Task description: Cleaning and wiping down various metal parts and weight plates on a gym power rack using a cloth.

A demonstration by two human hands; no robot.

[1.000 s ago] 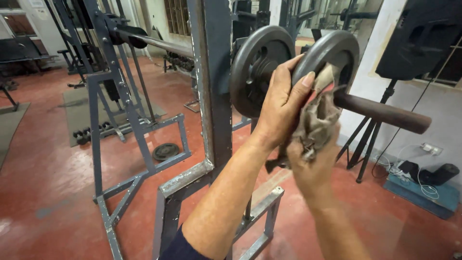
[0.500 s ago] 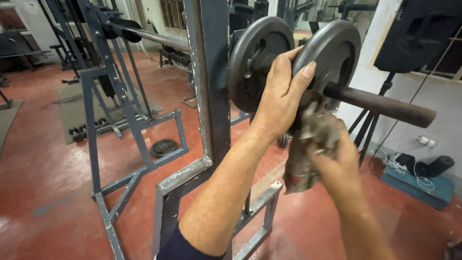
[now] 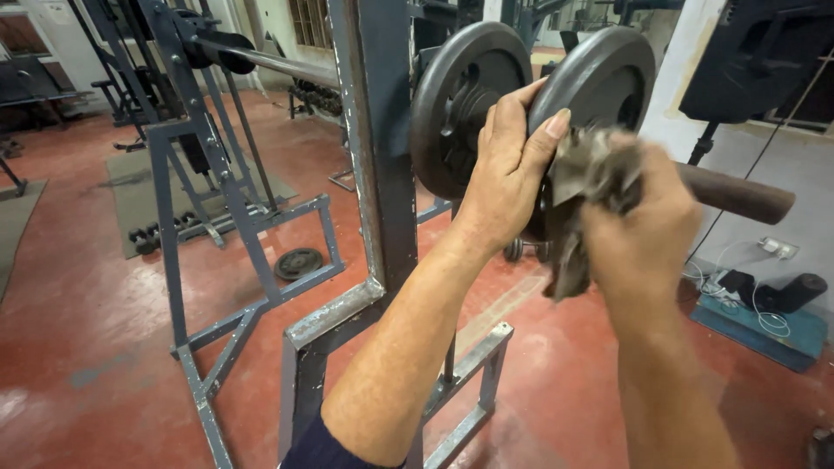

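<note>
While gripping the outer weight plate (image 3: 599, 78) edge-on with left hand (image 3: 508, 174), rubbing its face with rag (image 3: 591, 187) bunched tight in right hand (image 3: 647, 234); bar (image 3: 738, 195) pointing right, roughly level.

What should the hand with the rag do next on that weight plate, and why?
Probably sweep the grey rag across the outer weight plate above the bar. The right hand presses the rag against the plate's lower face, while the left hand grips the rim to steady it.
</note>
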